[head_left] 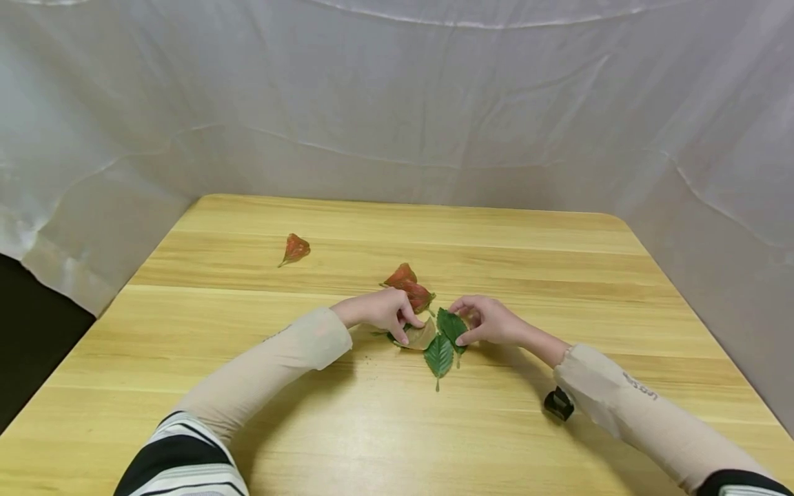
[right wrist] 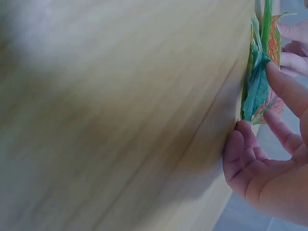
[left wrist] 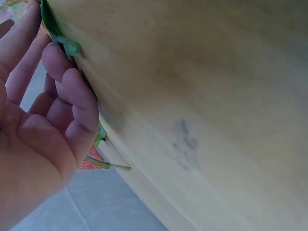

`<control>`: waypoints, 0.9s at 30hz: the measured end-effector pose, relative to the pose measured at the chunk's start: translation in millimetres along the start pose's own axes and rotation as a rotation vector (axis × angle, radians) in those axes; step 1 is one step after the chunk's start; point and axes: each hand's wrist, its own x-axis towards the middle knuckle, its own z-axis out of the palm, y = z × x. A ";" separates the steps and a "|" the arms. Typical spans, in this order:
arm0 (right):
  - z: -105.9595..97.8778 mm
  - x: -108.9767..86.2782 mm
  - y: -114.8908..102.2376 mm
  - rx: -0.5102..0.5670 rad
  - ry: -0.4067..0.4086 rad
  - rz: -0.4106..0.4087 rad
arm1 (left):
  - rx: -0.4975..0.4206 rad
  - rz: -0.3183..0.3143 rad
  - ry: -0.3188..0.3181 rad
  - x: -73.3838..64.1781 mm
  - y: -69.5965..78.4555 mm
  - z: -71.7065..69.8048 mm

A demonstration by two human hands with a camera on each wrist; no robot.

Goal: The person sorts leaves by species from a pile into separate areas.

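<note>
In the head view my left hand (head_left: 381, 308) pinches a tan leaf (head_left: 422, 336) at its edge, thumb and forefinger over it. A dark green leaf partly shows under that hand. My right hand (head_left: 490, 322) grips a serrated green leaf (head_left: 451, 325) by its right side, the thumb on its lower edge. Another green leaf (head_left: 438, 356) lies just below, stem toward me, overlapping it. Two red leaves (head_left: 417, 295) lie overlapped beyond the left fingers. In the right wrist view a green leaf (right wrist: 257, 91) touches the right fingers.
A single red leaf (head_left: 296, 249) lies apart at the far left of the wooden table (head_left: 372, 427). A small black object (head_left: 559, 404) is beside the right sleeve. Pale curtains (head_left: 397, 103) hang behind and around the table.
</note>
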 end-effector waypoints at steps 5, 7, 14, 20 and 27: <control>1.0 1.5 -2.5 -0.034 -0.012 -0.005 | 0.010 -0.002 -0.005 1.5 -0.2 -0.4; 1.0 1.8 -3.4 -0.044 -0.016 -0.005 | 0.013 0.000 -0.006 2.1 -0.5 -0.5; 0.4 2.7 -2.4 -0.076 -0.017 0.001 | 0.044 0.000 -0.015 2.6 1.3 -1.9; 1.2 3.8 -2.4 -0.085 0.013 0.026 | 0.030 -0.005 -0.017 2.6 2.3 -2.1; 1.2 3.2 -3.5 -0.020 0.039 0.041 | 0.051 -0.010 -0.009 2.5 1.8 -1.3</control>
